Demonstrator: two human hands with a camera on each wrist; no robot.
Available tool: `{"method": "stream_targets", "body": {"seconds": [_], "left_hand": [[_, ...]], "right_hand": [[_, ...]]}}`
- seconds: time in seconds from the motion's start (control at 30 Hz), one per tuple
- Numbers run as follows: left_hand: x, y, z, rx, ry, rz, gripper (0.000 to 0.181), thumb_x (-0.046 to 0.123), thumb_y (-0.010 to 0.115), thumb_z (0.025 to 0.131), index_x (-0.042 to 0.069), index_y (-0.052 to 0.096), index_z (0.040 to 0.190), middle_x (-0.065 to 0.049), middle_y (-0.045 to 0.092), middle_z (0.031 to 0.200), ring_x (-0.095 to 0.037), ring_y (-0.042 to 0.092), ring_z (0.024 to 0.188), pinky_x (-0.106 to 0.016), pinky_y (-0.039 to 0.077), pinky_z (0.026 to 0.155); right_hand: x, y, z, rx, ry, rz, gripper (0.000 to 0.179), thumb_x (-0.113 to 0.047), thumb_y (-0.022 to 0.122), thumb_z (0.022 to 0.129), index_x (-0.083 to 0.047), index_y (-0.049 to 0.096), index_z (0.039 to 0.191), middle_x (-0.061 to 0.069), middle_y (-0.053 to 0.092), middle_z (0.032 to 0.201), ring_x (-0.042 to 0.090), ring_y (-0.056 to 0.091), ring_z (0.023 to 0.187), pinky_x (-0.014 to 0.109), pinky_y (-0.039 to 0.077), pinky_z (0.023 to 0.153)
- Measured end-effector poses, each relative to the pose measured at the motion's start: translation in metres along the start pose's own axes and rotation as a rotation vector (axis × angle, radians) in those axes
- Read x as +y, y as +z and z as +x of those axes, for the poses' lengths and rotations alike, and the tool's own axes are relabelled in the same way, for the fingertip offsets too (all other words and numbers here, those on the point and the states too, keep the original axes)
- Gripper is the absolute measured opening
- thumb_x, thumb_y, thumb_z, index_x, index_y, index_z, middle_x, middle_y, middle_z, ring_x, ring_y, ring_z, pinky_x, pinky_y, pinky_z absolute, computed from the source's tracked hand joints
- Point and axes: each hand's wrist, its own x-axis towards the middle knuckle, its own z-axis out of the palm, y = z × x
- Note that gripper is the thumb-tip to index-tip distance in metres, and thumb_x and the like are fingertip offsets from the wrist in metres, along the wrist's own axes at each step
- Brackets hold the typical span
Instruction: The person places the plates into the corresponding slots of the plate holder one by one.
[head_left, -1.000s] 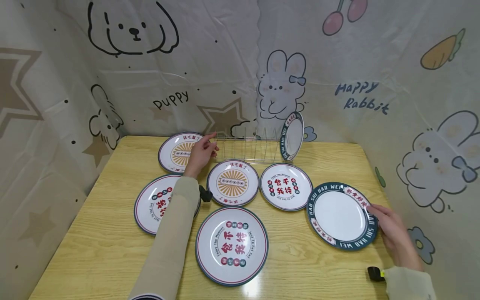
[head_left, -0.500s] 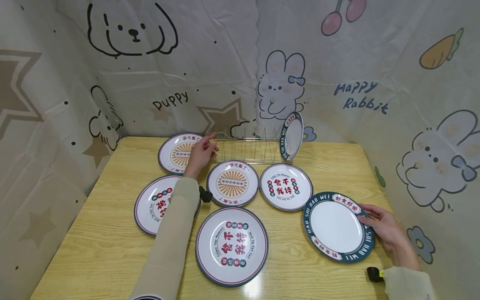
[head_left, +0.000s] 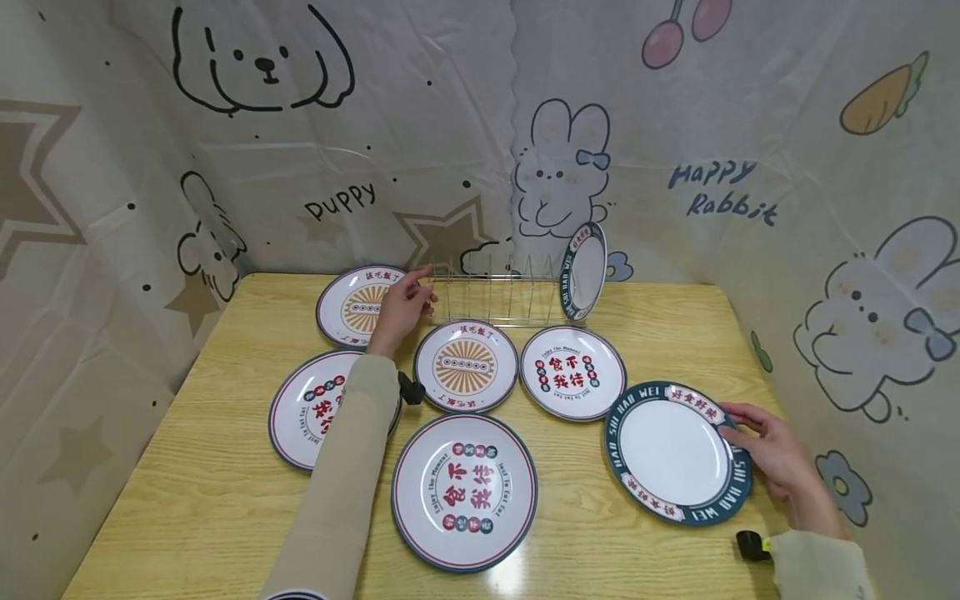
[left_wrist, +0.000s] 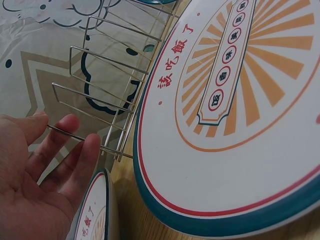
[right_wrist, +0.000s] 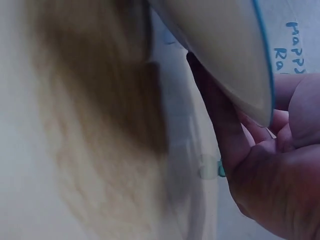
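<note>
A wire plate rack (head_left: 495, 300) stands at the back of the table. My left hand (head_left: 405, 308) pinches the wire at its left end between thumb and fingers; the left wrist view shows this wire (left_wrist: 67, 132) closely. A green-rimmed plate (head_left: 583, 271) stands upright in the rack's right end. At the right, my right hand (head_left: 776, 454) grips another plate (head_left: 675, 454) with a wide green lettered rim, thumb on top and fingers beneath. The right wrist view shows the pale underside of this plate (right_wrist: 225, 45), tilted, with fingers against it.
A sunburst plate (head_left: 465, 367) and a red-lettered plate (head_left: 572, 373) lie before the rack. A larger red-lettered plate (head_left: 465, 492) lies nearer. Left, another sunburst plate (head_left: 352, 308) and a lettered plate (head_left: 300, 408) are partly behind the left arm. A printed cloth (head_left: 450, 125) hangs behind.
The plate in my right hand has shifted slightly towards me and turned a little, and the thumb now lies further over its rim. My left hand and the rack have kept still.
</note>
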Motion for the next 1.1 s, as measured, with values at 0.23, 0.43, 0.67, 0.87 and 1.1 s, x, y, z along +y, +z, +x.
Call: {"method": "stream_targets", "body": {"seconds": [0.23, 0.43, 0.67, 0.87, 1.1], "left_hand": [[-0.001, 0.000, 0.001, 0.003, 0.001, -0.011, 0.045, 0.017, 0.058, 0.107, 0.025, 0.054, 0.152, -0.026, 0.070, 0.109, -0.042, 0.070, 0.101, -0.046, 0.063, 0.090], [-0.001, 0.000, 0.001, 0.003, 0.009, -0.006, 0.045, 0.017, 0.058, 0.108, 0.025, 0.054, 0.152, -0.027, 0.070, 0.110, -0.043, 0.070, 0.100, -0.050, 0.062, 0.092], [0.000, -0.001, 0.000, -0.004, -0.006, -0.013, 0.045, 0.018, 0.057, 0.108, 0.025, 0.053, 0.153, -0.025, 0.069, 0.110, -0.041, 0.069, 0.100, -0.050, 0.062, 0.094], [0.001, -0.001, -0.001, 0.000, -0.001, -0.019, 0.045, 0.017, 0.057, 0.108, 0.022, 0.053, 0.152, -0.023, 0.070, 0.106, -0.040, 0.070, 0.098, -0.049, 0.062, 0.092], [0.001, -0.001, 0.000, 0.004, 0.001, -0.018, 0.045, 0.018, 0.058, 0.107, 0.022, 0.054, 0.152, -0.019, 0.070, 0.103, -0.041, 0.070, 0.098, -0.043, 0.064, 0.089]], "right_hand": [[-0.013, -0.005, -0.004, 0.099, -0.072, 0.002, 0.046, -0.017, 0.065, 0.103, 0.002, 0.054, 0.144, -0.014, 0.053, 0.113, 0.003, 0.046, 0.102, 0.009, 0.054, 0.076], [-0.034, -0.001, 0.006, 0.114, -0.056, 0.046, 0.048, -0.019, 0.064, 0.104, -0.001, 0.053, 0.147, -0.009, 0.052, 0.118, 0.004, 0.049, 0.101, 0.011, 0.056, 0.077], [-0.054, 0.018, 0.030, 0.025, -0.030, 0.216, 0.055, -0.020, 0.067, 0.102, -0.004, 0.048, 0.151, -0.020, 0.059, 0.106, -0.004, 0.059, 0.095, 0.013, 0.058, 0.077], [-0.064, 0.038, 0.048, -0.058, 0.056, 0.312, 0.068, -0.021, 0.065, 0.104, 0.002, 0.033, 0.159, -0.012, 0.056, 0.114, -0.002, 0.058, 0.094, 0.013, 0.056, 0.079], [-0.067, 0.047, 0.053, -0.144, 0.082, 0.549, 0.035, -0.013, 0.054, 0.108, -0.013, 0.043, 0.141, -0.011, 0.068, 0.093, 0.003, 0.062, 0.077, 0.018, 0.055, 0.067]]}}
